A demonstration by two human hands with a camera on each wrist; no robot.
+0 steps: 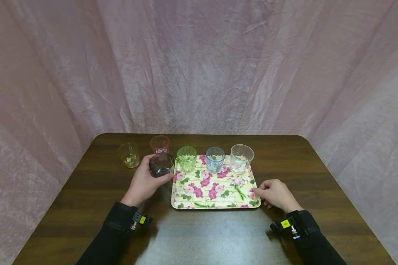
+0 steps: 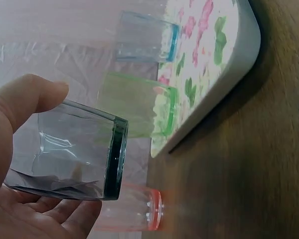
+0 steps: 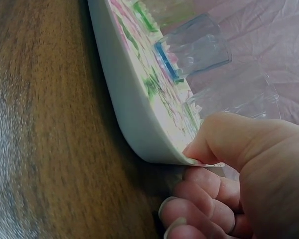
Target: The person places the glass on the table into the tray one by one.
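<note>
My left hand (image 1: pixel 145 183) grips a dark grey glass (image 2: pixel 72 154) between thumb and fingers, just off the tray's left edge. In the left wrist view its base is raised off the table. With thumb above and curled fingers below, my right hand (image 1: pixel 278 195) pinches the right rim of the floral tray (image 1: pixel 199 204). Along the tray's back stand a green glass (image 1: pixel 187 160), a blue glass (image 1: pixel 215 161) and a clear glass (image 1: pixel 241 159), all upright. A red-tinted glass (image 1: pixel 159 143) stands on the table behind the grey one, and a yellow glass (image 1: pixel 128 155) farther left.
The brown wooden table (image 1: pixel 318 184) has rounded far corners. A pinkish draped curtain (image 1: pixel 199 66) hangs right behind its back edge and along both sides. Bare tabletop lies in front of the tray.
</note>
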